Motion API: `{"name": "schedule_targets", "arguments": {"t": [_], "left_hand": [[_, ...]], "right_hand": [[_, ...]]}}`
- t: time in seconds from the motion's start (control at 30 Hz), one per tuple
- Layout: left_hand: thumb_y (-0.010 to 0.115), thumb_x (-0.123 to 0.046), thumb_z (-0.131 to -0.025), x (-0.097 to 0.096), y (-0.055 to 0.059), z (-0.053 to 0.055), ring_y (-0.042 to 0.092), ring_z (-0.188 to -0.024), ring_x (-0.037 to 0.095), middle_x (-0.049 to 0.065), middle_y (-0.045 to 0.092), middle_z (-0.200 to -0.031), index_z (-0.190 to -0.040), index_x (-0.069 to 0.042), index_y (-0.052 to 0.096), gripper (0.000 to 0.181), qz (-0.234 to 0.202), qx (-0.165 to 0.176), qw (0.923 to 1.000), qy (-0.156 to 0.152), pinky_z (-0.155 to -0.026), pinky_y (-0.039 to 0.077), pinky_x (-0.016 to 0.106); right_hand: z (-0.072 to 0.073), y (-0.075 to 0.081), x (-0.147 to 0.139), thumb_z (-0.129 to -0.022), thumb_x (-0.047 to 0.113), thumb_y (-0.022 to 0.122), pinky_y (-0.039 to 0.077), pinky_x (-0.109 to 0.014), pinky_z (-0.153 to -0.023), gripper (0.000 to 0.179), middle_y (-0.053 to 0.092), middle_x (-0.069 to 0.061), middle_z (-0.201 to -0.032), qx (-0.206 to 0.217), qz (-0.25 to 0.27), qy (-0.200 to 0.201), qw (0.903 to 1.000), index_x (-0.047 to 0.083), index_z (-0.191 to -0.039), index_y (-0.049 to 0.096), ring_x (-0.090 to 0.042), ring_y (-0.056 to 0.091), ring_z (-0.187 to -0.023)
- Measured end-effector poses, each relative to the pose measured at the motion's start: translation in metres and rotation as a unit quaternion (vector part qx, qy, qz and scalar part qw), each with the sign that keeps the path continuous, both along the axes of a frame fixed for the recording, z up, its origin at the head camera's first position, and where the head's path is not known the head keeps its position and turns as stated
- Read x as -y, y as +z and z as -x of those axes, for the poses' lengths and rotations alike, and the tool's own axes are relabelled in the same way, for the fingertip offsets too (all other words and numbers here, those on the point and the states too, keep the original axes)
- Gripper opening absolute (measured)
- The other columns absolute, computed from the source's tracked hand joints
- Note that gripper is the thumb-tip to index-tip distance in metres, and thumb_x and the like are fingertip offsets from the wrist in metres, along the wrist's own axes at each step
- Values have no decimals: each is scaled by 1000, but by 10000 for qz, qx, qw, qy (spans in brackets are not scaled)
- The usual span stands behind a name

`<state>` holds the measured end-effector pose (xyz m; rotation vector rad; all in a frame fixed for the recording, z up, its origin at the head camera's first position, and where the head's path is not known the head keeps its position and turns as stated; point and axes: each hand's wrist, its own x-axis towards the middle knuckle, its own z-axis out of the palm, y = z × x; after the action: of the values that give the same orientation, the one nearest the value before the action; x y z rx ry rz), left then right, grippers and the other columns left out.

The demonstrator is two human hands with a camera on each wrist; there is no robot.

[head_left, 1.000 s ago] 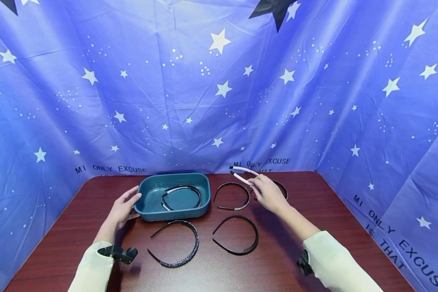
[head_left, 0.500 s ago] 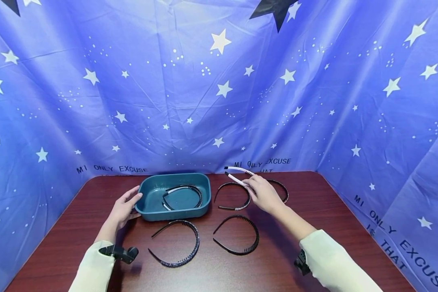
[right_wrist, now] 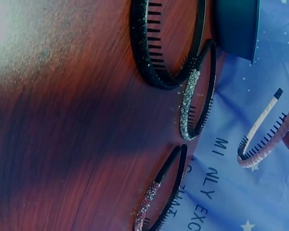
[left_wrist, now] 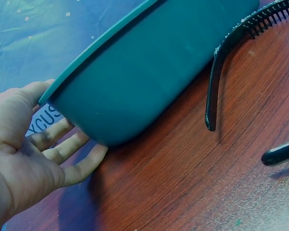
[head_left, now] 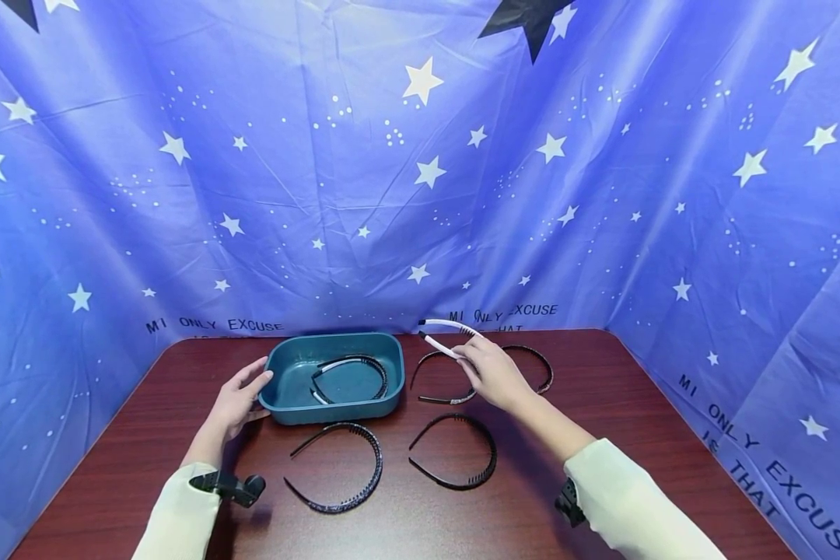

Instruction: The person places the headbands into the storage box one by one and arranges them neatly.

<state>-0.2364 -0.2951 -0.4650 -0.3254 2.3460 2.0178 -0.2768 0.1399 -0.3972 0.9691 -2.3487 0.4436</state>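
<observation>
In the head view my left hand grips the left end of a teal plastic basin. The left wrist view shows its thumb at the rim and fingertips against the lower wall. Black and white headbands lie inside the basin. My right hand pinches a pale pink-white toothed headband with black tips. It is held in the air, ends pointing left, above a black headband with a glittery part. In the right wrist view only the edge of that hand shows beside the pale headband.
Two black toothed headbands lie in front: a speckled one on the left and a plain-looking one on the right. A further glittery headband lies behind the right forearm. A blue star-patterned curtain surrounds the dark red wooden table.
My right hand has moved left with the pale headband, toward the basin, now covering part of the headband below. My left hand and the basin have stayed in place.
</observation>
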Motion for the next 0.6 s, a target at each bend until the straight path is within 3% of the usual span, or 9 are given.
{"name": "schedule_targets", "arguments": {"t": [0.6], "left_hand": [[48,-43,-96,0,0,0,42,-122,35,21,22,-150,-150,-17,22,65,35,0,10000,32,-82,54,46]], "right_hand": [[-3,-7,18,-85,8,67,46,-30,-69,13,61,2,-84,-59,-91,179,9998,9,-97,69,-12,54,-75]]}}
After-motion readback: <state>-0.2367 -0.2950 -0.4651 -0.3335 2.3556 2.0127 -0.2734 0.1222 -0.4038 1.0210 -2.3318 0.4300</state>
